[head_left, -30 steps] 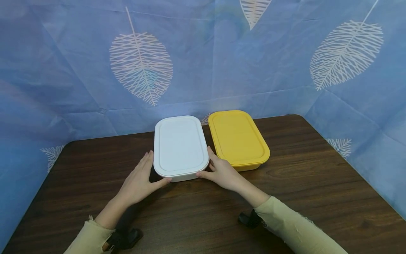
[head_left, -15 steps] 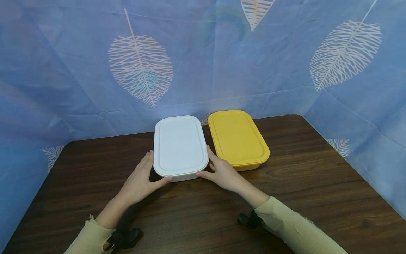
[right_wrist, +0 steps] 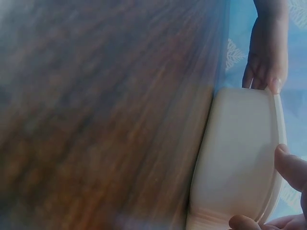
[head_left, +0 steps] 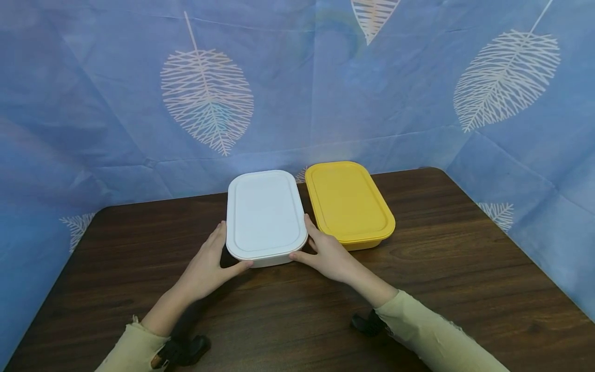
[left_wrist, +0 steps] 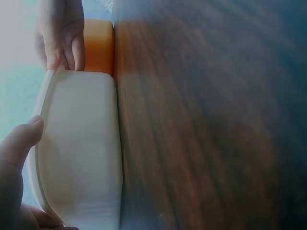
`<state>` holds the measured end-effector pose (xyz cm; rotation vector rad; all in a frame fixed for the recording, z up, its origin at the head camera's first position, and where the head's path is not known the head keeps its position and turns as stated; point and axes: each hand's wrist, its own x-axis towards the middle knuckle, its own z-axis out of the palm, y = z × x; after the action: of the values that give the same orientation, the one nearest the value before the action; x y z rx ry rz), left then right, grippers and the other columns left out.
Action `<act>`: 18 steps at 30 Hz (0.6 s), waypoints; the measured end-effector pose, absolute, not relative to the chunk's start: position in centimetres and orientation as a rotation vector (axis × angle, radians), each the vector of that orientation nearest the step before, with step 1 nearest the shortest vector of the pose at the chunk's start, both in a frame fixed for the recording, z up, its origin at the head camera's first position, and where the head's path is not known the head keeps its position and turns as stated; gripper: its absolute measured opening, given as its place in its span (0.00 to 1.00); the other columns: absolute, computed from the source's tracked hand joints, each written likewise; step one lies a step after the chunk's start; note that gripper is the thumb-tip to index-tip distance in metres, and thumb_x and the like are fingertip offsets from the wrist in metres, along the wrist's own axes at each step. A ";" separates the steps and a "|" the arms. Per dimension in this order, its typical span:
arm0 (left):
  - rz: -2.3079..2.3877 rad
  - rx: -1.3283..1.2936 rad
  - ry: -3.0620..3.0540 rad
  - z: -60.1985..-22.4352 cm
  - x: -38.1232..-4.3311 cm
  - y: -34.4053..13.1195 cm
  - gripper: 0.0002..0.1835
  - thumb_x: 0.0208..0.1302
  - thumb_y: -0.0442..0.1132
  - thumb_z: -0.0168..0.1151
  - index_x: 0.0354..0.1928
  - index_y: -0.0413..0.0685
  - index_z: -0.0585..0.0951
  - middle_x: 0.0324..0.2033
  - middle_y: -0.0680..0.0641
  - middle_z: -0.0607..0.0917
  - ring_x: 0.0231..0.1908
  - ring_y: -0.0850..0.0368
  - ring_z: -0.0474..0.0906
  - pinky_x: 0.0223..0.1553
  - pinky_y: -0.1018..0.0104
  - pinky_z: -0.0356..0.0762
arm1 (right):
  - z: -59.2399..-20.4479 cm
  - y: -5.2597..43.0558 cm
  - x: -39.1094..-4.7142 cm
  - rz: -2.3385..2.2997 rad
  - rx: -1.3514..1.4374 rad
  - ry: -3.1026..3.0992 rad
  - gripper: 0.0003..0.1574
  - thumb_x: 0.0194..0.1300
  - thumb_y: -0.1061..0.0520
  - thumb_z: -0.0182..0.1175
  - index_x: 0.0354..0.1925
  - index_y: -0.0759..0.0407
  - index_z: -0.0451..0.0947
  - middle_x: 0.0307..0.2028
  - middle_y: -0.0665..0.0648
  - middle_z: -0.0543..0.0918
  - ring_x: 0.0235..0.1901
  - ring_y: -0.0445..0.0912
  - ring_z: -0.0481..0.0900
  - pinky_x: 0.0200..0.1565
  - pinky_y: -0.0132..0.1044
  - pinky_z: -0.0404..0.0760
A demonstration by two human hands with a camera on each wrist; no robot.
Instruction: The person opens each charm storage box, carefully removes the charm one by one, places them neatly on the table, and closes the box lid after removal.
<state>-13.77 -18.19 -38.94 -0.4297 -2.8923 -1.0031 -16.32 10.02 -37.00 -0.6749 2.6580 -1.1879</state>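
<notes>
A white rectangular container [head_left: 266,214] with a flat white lid lies on the dark wooden table. My left hand [head_left: 204,266] holds its near left corner, thumb on the front side and fingers along the left side. At the near right corner, my right hand [head_left: 327,253] grips it likewise, thumb at the front and fingers on the right side. Up close in the left wrist view, the left thumb [left_wrist: 26,136] presses at the lid's rim. In the right wrist view the right thumb [right_wrist: 290,165] also touches the rim.
Just right of the white container sits a yellow lidded container [head_left: 348,201] of similar shape, close to my right fingers. The wooden table [head_left: 465,268] ends at a blue cloth backdrop [head_left: 288,103] with white leaf prints.
The white container and both hands have shifted very slightly right and toward me. The yellow container has stayed put, and my hold looks the same.
</notes>
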 end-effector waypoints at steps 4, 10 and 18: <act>-1.016 -0.423 -2.886 -39.0 -13.7 -18.1 0.59 0.54 0.68 0.62 0.76 0.51 0.40 0.73 0.40 0.44 0.71 0.40 0.42 0.62 0.34 0.52 | -37.0 10.1 -16.2 -1.198 -0.678 2.655 0.63 0.61 0.43 0.64 0.74 0.62 0.35 0.73 0.62 0.44 0.63 0.51 0.66 0.56 0.41 0.72; -1.016 -0.413 -2.886 -39.0 -13.6 -18.0 0.59 0.54 0.68 0.62 0.76 0.51 0.40 0.73 0.41 0.44 0.71 0.40 0.42 0.62 0.35 0.52 | -36.8 10.2 -16.2 -1.209 -0.686 2.652 0.63 0.61 0.43 0.65 0.74 0.63 0.35 0.73 0.62 0.44 0.64 0.51 0.64 0.57 0.41 0.71; -1.036 -0.406 -2.871 -38.9 -13.4 -18.1 0.59 0.54 0.68 0.62 0.76 0.53 0.39 0.74 0.43 0.43 0.72 0.41 0.41 0.62 0.35 0.52 | -36.4 10.2 -16.0 -1.160 -0.735 2.715 0.63 0.61 0.41 0.63 0.74 0.62 0.35 0.73 0.61 0.46 0.69 0.51 0.55 0.63 0.47 0.64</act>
<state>-13.39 -18.13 -38.88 -0.4062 -2.8707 -1.0362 -15.99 10.18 -36.41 -0.7346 2.7150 -1.1598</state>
